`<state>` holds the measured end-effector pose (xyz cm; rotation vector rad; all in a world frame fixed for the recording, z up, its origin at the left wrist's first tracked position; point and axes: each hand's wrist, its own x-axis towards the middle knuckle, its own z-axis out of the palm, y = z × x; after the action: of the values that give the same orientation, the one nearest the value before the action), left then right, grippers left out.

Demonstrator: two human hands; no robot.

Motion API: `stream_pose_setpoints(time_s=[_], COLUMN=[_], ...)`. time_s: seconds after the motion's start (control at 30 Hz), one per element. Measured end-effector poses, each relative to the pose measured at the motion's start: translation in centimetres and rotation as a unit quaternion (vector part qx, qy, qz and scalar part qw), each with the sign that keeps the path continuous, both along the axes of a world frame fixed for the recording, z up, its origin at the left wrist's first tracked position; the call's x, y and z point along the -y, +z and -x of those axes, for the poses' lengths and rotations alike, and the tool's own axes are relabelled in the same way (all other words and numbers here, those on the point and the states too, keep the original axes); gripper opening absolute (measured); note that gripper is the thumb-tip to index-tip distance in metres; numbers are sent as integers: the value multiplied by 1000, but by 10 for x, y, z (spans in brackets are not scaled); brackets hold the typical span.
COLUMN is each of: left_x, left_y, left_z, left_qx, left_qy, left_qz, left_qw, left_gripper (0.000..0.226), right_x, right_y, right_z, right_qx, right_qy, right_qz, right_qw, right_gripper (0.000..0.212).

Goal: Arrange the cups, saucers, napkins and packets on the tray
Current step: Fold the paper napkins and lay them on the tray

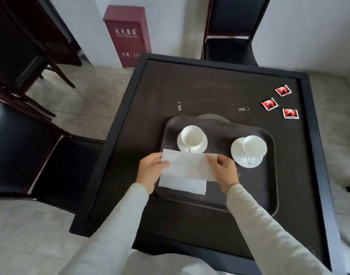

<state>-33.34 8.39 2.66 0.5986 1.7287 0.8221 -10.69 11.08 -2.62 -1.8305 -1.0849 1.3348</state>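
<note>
A dark tray [267, 187] lies on the black table [190, 86]. Two white cups on saucers stand on it: the left cup [191, 137] and the right cup [254, 146]. My left hand [150, 170] and my right hand [223, 170] both hold a white folded napkin [190, 165] by its ends, just above the tray's near left part. A second white napkin [182, 184] lies flat on the tray beneath it. Three red packets [269, 104] lie on the table at the far right, off the tray.
Black chairs stand at the far side [229, 44] and to the left [41, 159] of the table. A red box [128, 34] stands on the floor against the wall. A round inset [213, 118] shows behind the tray.
</note>
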Motion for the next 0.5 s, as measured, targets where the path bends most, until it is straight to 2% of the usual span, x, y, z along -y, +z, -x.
stream_pose_setpoints(time_s=[0.13, 0.23, 0.3, 0.43, 0.5], left_x=[6, 11, 14, 20, 21], left_y=[-31, -48, -58, -73, -79], left_z=[15, 22, 26, 27, 26], left_qx=[-80, -121, -136, -176, -182], left_qy=[-37, -66, -95, -122, -136], left_qz=[-13, 12, 14, -11, -8], left_qw=[996, 990, 986, 977, 974], left_gripper=[34, 41, 43, 26, 26], right_x=[10, 19, 24, 27, 29], right_y=[-25, -37, -41, -47, -49], right_z=[6, 6, 7, 7, 7], right_qx=[37, 41, 46, 57, 60], right_qy=[15, 5, -6, -22, -29], right_qz=[57, 83, 93, 108, 112], right_qw=[998, 996, 995, 992, 991], right_gripper=[17, 7, 9, 8, 9])
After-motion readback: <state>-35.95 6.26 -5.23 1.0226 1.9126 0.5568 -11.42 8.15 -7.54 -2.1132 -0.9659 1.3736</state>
